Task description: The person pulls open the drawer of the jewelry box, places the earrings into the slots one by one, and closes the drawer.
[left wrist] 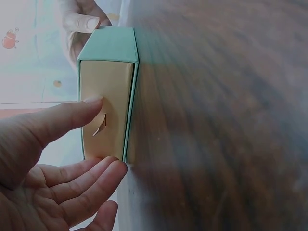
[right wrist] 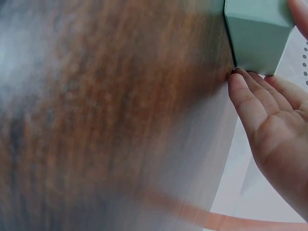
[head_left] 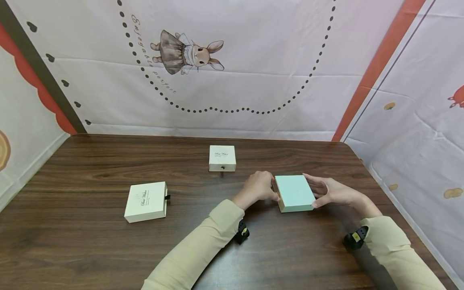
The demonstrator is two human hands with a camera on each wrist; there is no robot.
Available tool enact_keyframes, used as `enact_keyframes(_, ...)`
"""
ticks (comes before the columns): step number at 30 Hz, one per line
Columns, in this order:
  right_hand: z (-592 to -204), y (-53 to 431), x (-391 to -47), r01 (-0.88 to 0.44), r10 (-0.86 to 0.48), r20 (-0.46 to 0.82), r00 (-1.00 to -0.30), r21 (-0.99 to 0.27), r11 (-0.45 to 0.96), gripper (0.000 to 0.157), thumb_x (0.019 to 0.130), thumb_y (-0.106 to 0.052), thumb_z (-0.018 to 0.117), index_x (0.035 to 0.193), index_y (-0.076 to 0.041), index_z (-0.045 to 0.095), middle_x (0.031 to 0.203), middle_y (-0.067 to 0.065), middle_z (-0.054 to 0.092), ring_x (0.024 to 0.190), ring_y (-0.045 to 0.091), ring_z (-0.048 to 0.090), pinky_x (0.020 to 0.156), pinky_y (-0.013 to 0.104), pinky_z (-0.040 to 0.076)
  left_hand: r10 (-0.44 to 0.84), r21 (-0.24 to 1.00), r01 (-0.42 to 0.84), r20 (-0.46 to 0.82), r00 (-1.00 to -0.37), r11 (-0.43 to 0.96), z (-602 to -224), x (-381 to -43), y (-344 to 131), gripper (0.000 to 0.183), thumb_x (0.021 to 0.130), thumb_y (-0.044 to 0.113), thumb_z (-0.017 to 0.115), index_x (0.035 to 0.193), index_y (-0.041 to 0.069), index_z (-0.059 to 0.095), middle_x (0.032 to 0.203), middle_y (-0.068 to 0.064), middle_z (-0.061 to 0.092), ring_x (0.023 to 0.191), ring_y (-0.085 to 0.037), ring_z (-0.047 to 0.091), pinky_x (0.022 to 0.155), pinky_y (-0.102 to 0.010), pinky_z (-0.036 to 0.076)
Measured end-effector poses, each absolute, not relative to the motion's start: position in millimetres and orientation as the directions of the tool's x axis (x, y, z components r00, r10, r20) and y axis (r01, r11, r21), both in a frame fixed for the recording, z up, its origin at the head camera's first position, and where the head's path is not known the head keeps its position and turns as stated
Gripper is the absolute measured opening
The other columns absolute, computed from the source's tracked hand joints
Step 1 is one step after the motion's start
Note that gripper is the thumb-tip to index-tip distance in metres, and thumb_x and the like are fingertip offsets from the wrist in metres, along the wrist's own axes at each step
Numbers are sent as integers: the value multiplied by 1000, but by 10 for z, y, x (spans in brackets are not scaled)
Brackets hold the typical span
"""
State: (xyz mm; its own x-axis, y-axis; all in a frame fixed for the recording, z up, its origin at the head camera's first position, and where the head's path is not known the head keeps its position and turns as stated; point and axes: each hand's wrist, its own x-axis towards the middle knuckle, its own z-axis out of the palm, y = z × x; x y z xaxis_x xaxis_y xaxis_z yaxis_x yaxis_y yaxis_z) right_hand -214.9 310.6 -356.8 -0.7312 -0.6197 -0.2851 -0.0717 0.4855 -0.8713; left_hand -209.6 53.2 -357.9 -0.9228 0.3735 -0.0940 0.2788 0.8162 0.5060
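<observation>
A mint-green drawer box point(head_left: 295, 192) lies on the table, right of the middle, between both hands. Its tan drawer front point(left wrist: 107, 86) faces left and carries a small ribbon pull tab point(left wrist: 100, 126). My left hand point(head_left: 259, 187) is at this side, its thumb by the tab and its loosely extended fingers at the far edge of the drawer front. From the right, my right hand point(head_left: 335, 191) holds the box, thumb at the near corner and fingertips at the far end of the right side. The drawer sits pushed in.
On the brown wooden table point(head_left: 90, 249), a cream drawer box point(head_left: 146, 201) with a dark tab stands at the left. A smaller white box point(head_left: 222, 158) is near the back edge. A printed cloth point(head_left: 253, 52) hangs behind and at both sides.
</observation>
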Motion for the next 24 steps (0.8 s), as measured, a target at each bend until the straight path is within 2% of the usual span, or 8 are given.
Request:
enact_keyframes(8, -3590, 3102, -2163, -87, -636, -272, -722, -877, 473, 102, 73, -7, 72, 144, 3, 0, 149, 26, 4, 115, -15, 34, 91, 12, 37, 388, 501, 293, -94, -917, 814, -3580, -2090, 521, 50, 67, 38, 78, 109, 13, 65, 102, 1, 66, 85, -16, 60, 64, -28, 47)
enact_keyframes(14, -3572, 3094, -2182, -97, -641, -271, -718, -873, 478, 101, 74, -7, 72, 143, 3, 0, 149, 26, 3, 118, -10, 33, 91, 12, 37, 396, 522, 297, -87, -914, 799, -3539, -2081, 421, 55, 69, 41, 76, 114, 13, 62, 101, 4, 67, 97, -17, 60, 77, -30, 49)
enact_keyframes(17, -3559, 3092, -2179, -92, -634, -278, -721, -869, 486, 100, 75, -8, 71, 144, 3, 0, 149, 26, 3, 127, 4, 30, 92, 12, 37, 381, 515, 285, -89, -920, 808, -3517, -2068, 348, 57, 71, 44, 74, 117, 12, 60, 105, 4, 66, 98, -17, 59, 76, -29, 48)
enact_keyframes(20, -3537, 3094, -2162, -95, -610, -282, -741, -855, 510, 93, 79, -10, 68, 144, 3, 3, 149, 26, 5, 132, 26, 22, 91, 11, 36, 367, 501, 273, -97, -925, 821, -3508, -2051, 251, 58, 74, 44, 71, 121, 13, 57, 101, 2, 66, 87, -17, 60, 69, -29, 47)
enact_keyframes(24, -3489, 3087, -2132, -170, -557, -247, -793, -787, 592, 77, 86, -18, 61, 143, 3, 15, 148, 23, 14, 133, 39, 14, 87, 9, 35, 359, 501, 278, -71, -930, 819, -3493, -2040, 81, 55, 79, 40, 66, 125, 11, 53, 111, -3, 63, 96, -21, 59, 80, -34, 47)
